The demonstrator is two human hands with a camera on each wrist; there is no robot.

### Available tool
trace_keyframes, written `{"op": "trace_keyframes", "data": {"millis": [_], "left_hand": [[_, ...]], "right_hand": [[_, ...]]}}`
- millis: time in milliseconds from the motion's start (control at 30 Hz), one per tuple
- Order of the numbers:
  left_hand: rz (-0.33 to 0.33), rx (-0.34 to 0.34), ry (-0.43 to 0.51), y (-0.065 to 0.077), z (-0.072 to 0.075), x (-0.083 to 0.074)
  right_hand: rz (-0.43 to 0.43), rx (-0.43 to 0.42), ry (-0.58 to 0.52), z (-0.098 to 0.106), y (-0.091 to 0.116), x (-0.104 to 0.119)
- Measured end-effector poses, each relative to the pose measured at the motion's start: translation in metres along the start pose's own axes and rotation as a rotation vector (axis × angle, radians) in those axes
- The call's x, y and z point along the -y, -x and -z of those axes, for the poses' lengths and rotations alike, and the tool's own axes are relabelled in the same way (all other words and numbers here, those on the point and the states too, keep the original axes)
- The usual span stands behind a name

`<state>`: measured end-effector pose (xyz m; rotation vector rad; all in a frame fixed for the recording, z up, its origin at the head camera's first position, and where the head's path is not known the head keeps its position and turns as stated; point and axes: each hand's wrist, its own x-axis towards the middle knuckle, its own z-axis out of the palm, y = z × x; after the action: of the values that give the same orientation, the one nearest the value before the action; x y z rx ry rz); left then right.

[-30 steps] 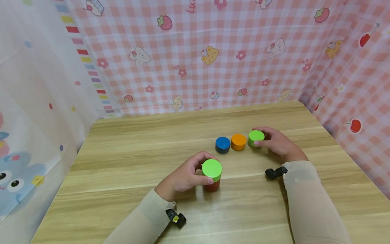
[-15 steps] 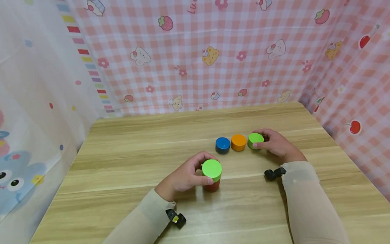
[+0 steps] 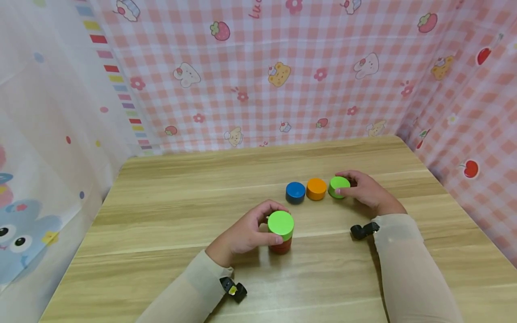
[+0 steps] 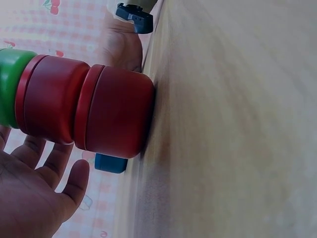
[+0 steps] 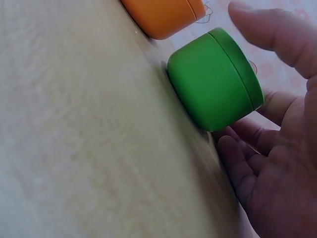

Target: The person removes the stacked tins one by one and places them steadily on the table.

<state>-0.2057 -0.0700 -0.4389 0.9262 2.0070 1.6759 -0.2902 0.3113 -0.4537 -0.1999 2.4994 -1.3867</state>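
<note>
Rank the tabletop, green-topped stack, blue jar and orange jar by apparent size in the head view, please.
1. Tabletop
2. Green-topped stack
3. Blue jar and orange jar: they look alike, so unranked

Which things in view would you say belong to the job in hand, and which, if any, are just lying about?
Seemingly part of the job:
upper green pot, held by the left hand, on two red pots
second green pot, at the right hand
orange pot and blue pot, untouched but similarly shaped

Just surroundings:
wooden table
checked cloth behind
</note>
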Motion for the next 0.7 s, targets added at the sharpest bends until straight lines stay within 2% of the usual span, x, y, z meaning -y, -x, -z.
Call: {"op": "trace_keyframes", "data": {"millis": [267,400,533,700], "left_hand": [[-0.004,0.006,-0.007,0.001,0.001,0.0],[-0.006,0.014,-0.023,0.001,0.003,-0.001],[-0.006,0.016,-0.046,0.001,0.006,0.0],[-0.002,0.028,-0.053,0.001,0.01,0.002]], "right_hand": [[-0.032,-0.047,-0.007,0.001,0.001,0.005],[-0.013,-0.088,-0.037,0.001,0.002,0.014],[0.042,-0.141,-0.033,0.001,0.006,0.028],[0.176,-0.171,-0.03,-0.001,0.009,0.048]]}}
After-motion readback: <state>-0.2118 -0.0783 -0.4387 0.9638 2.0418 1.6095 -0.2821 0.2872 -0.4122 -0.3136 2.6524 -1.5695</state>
